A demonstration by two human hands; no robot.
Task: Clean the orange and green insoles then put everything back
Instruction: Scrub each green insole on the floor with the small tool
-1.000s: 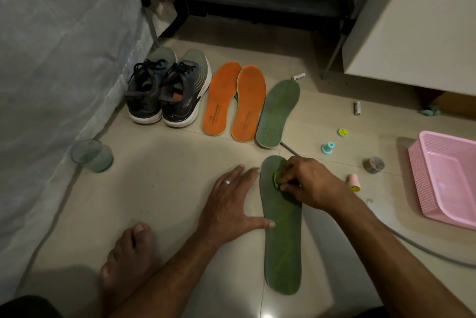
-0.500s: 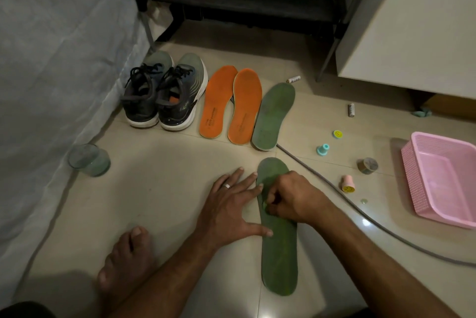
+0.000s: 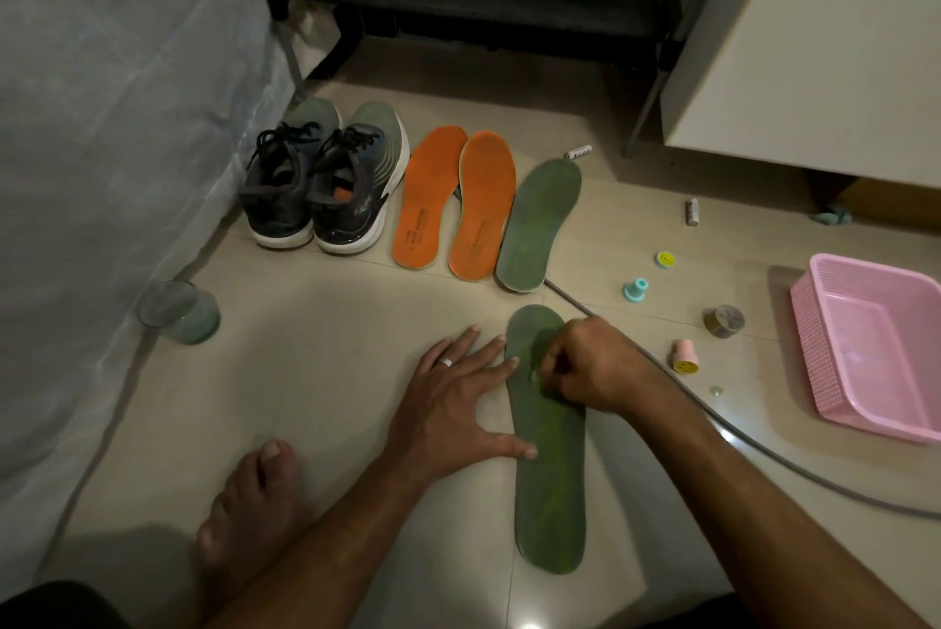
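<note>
Item: near green insole (image 3: pixel 550 475), flat on the floor (image 3: pixel 305 373) before you, toe end away. Your left hand (image 3: pixel 458 404) lay spread, fingers (image 3: pixel 509 450) straight, thumb and forefinger tips on the insole's edge, likely to pin it against sliding. Your right hand (image 3: pixel 585 373) had its fingers curled round a small green scrubbing piece (image 3: pixel 535 376), pressed onto the forefoot; what it was exactly, you could not tell.

Item: second green insole (image 3: pixel 540 226) and two orange insoles (image 3: pixel 458 205), side by side beyond, just beside the shoes (image 3: pixel 326 190), probably staged for return.

Item: pink basket (image 3: pixel 876 348), at your right, well apart; no contents were visible.

Item: glass tumbler (image 3: pixel 178 312), at your left; contents unclear.
</note>
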